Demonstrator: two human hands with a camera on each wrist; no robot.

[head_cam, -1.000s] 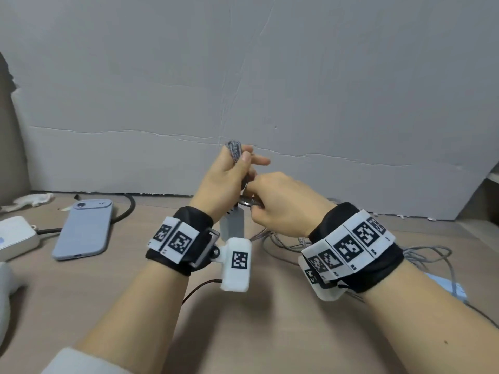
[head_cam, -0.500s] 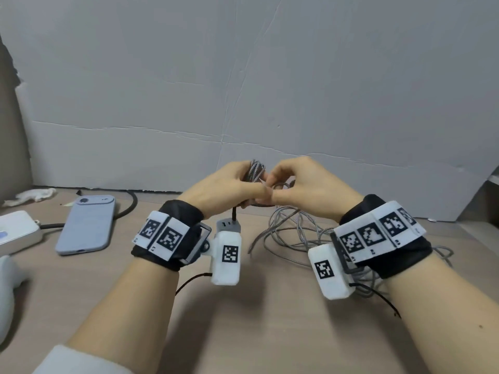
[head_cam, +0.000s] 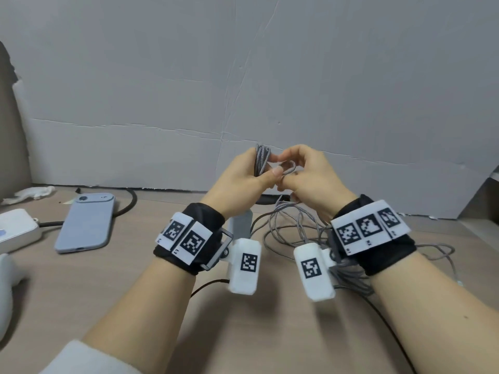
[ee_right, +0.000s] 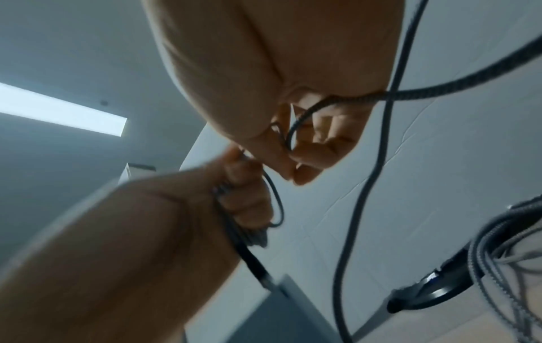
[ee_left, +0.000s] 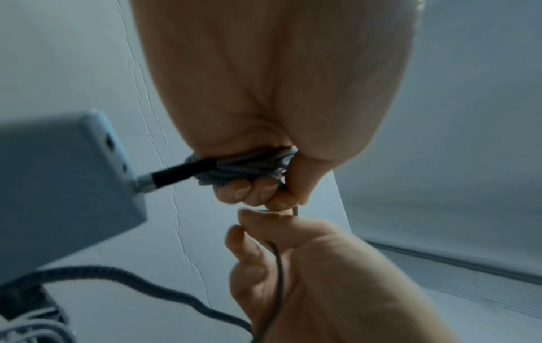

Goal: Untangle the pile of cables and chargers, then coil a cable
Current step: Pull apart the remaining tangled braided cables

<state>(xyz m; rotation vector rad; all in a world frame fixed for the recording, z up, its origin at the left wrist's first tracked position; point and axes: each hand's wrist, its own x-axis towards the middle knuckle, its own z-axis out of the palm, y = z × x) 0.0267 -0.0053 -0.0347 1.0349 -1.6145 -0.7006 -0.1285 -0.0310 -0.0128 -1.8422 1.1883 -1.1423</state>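
A grey braided cable is partly coiled into a bundle [head_cam: 261, 160] that my left hand [head_cam: 244, 179] grips above the table; the same bundle [ee_left: 249, 169] shows under my left fingers in the left wrist view. A grey charger block [head_cam: 241, 224] hangs from the cable's black plug [ee_left: 182, 175] below that hand. My right hand [head_cam: 305, 174] pinches a strand of the cable [ee_right: 296, 130] just right of the bundle. The loose rest of the cable [head_cam: 291, 228] lies in loops on the table under my right wrist.
A blue-grey phone [head_cam: 86, 222] lies face down at the left, a black cord [head_cam: 127, 206] curving behind it. A white box [head_cam: 16, 233] and a white object [head_cam: 5, 287] sit at the left edge. A grey cardboard wall [head_cam: 243, 76] closes the back.
Both hands dropped from an upright hold, and the right hand swung round to the right of the bundle, bringing a strand with it. The charger block now hangs lower, behind my left wrist.
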